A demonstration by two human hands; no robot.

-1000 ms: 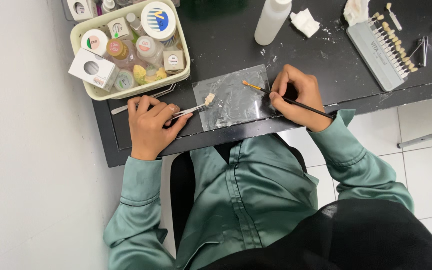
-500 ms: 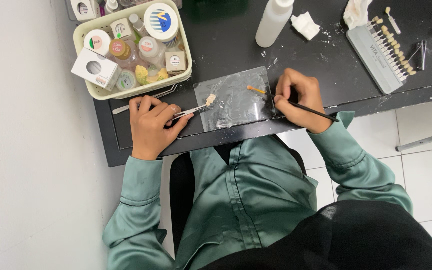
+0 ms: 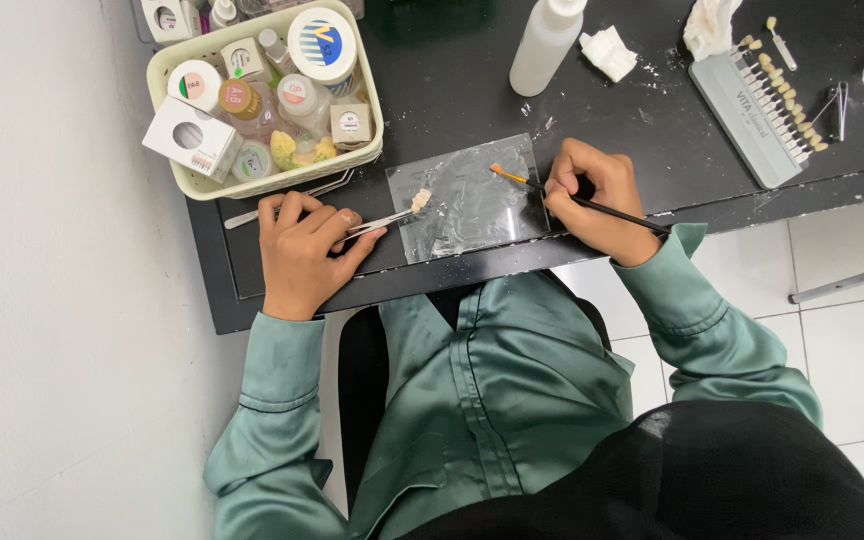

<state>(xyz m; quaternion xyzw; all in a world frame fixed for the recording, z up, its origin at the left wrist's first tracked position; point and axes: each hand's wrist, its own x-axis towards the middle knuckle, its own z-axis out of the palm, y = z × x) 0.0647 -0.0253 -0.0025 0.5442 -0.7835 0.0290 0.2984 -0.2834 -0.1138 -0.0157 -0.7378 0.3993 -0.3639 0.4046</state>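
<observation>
Resting on the black desk (image 3: 452, 90), a clear sheet (image 3: 472, 200) is worked over by both hands. Tweezers (image 3: 382, 220) are pinched in the left hand (image 3: 302, 250), a small pale tooth (image 3: 419, 199) held at their tip above the sheet. A brush (image 3: 592, 205) is gripped by the right hand (image 3: 592, 195), its orange tip over the sheet. A tray (image 3: 367, 150) of jars stands near the left hand.

A clear glass mixing slab (image 3: 472, 200) lies on the black worktable (image 3: 452, 90), between the left hand (image 3: 302, 250) and the right hand (image 3: 592, 195). Behind the left hand sits a cream plastic basket (image 3: 367, 130) holding small jars; a white squeeze bottle (image 3: 544, 45) stands behind the slab, a grey tooth shade guide (image 3: 752, 105) to its right.
</observation>
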